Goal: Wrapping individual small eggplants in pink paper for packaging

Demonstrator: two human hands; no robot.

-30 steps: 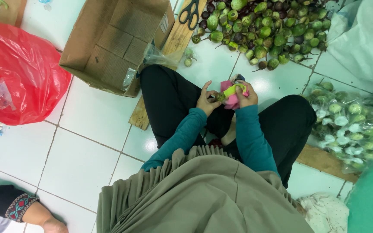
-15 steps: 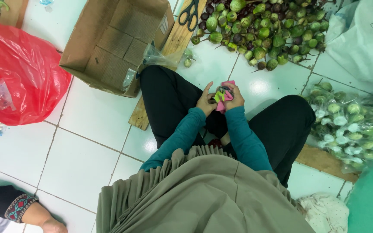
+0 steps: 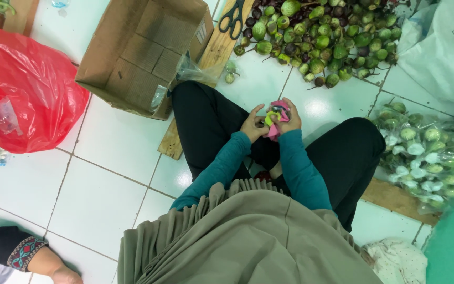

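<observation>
The head view looks straight down at a person who sits on a white tile floor (image 3: 106, 173) with knees spread. Both arms in teal sleeves bend in and meet in front of the lap. The left hand (image 3: 253, 126) and the right hand (image 3: 288, 118) are side by side, touching, with fingers curled. Between them they hold a small green fruit (image 3: 272, 117) and something pink (image 3: 279, 108). The right hand is wrapped around the pink thing, and the left hand pinches the fruit from the other side. The fruit sits right between the two hands, above the gap between the knees.

At the bottom left is another person's arm (image 3: 38, 257) with a patterned cuff. A clear bag (image 3: 426, 158) of green fruits lies to the right of the knees. A red bag (image 3: 22, 89) lies to the left. Farther off is an open box (image 3: 143, 58), next to a wood board (image 3: 211, 58) with scissors (image 3: 232, 18) on it. A pile (image 3: 321, 37) of green and dark fruits lies past the hands on the floor.
</observation>
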